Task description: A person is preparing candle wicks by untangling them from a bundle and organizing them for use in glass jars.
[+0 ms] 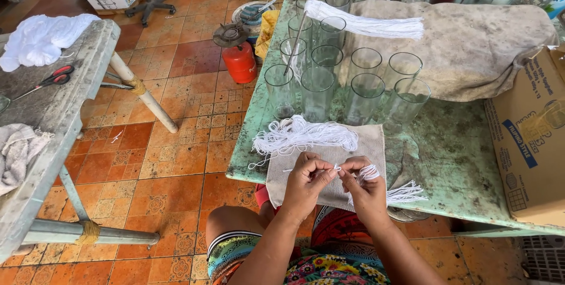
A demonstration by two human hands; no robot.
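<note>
My left hand and my right hand meet over a grey cloth at the near edge of a worn green table. Both pinch a short white string between fingertips. Around my right hand's fingers winds a small bundle of white strings. A loose heap of white string lies just beyond my hands. More cut strings fan out to the right of my right hand. Several empty clear glasses stand in rows behind.
A long white tassel of strings lies across a dirty cloth at the back. A cardboard box sits at the right. A red gas canister stands on the tiled floor. Scissors rest on a grey bench at left.
</note>
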